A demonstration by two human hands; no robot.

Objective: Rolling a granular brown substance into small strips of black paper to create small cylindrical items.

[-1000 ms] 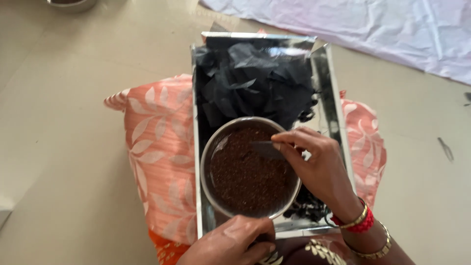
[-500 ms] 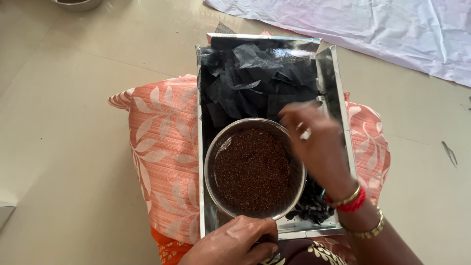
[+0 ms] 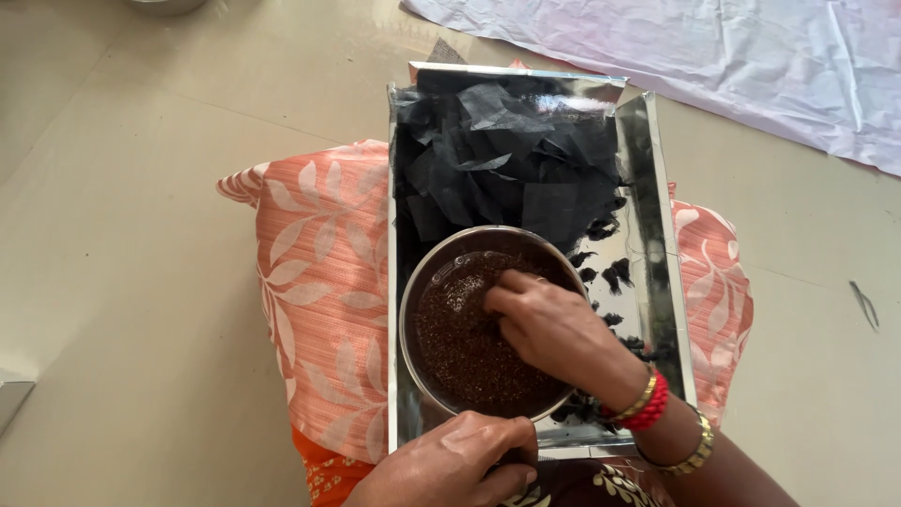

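A round steel bowl (image 3: 419, 310) full of dark brown grains sits in the near half of a shiny rectangular metal tray (image 3: 651, 225). My right hand (image 3: 549, 329) reaches down into the bowl, fingertips bunched in the grains; whether it holds any I cannot tell. My left hand (image 3: 450, 462) rests on the bowl's near rim and the tray's front edge, fingers curled. Many black paper pieces (image 3: 507, 169) are heaped in the tray's far half. Small dark clumps (image 3: 605, 272) lie on the bare tray floor right of the bowl.
The tray rests on an orange leaf-patterned cushion (image 3: 319, 282) on a beige tiled floor. A pale lilac cloth (image 3: 732, 56) is spread at the top right. Part of a steel vessel (image 3: 164, 5) shows at the top left edge. A small dark item (image 3: 863, 302) lies on the floor at right.
My right hand, which was lifted over the bowl's right rim, has come down into the grains. The left hand has stayed at the bowl's near rim.
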